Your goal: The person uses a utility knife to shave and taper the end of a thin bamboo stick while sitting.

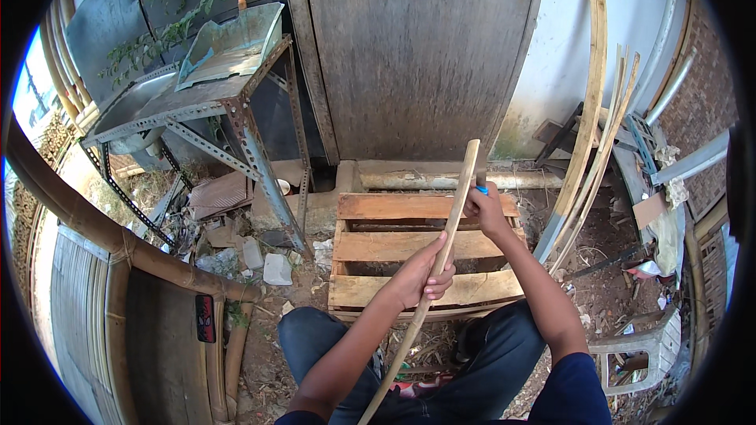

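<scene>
Left hand (421, 277) clenches the bamboo strip (441, 256) mid-length to steady it slanting over the wooden pallet (378, 248), while the right hand (484, 206) grips a blue-handled blade (479, 186) against its upper part, edge hidden behind strip.

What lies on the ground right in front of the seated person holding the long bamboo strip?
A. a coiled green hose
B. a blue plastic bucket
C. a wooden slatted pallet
C: a wooden slatted pallet lies there, beyond the left hand gripping the long pale bamboo strip.
</scene>
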Tool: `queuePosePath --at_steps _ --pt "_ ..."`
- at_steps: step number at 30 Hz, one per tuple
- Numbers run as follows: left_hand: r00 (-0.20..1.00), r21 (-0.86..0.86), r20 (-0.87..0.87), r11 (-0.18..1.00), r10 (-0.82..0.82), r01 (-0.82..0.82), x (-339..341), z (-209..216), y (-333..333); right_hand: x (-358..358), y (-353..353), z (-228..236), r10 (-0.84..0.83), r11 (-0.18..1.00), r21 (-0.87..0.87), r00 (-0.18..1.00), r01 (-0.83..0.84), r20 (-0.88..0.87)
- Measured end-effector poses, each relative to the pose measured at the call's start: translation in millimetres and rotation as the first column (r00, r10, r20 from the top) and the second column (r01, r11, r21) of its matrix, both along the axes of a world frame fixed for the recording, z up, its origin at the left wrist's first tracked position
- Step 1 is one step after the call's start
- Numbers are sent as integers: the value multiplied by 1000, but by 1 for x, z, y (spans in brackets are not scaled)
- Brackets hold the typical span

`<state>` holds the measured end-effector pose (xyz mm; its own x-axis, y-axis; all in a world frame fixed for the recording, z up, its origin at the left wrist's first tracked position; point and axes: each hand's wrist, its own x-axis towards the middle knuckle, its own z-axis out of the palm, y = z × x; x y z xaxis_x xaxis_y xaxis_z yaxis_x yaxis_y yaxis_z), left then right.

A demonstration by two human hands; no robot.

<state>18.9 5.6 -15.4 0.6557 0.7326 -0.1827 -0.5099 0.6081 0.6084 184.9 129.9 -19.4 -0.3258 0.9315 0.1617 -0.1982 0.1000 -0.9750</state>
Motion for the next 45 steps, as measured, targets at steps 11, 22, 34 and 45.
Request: queuePosePath --at_steps 11,22,34,45 --pt "996 24 -90 1000 -19 21 2 -1 -3 2 -7 35 82 979 -168 977 -115 -195" --pt "952 -49 307 998 -13 30 -22 6 3 -13 -26 26 138 990 24 984 -142 115" --pt "974 -86 223 994 -52 73 -16 5 -1 -20 -26 16 -259 782 610 824 -126 503" --pt "997 -23 -60 999 43 -44 7 11 -4 51 63 -31 -591 803 393 682 448 430"
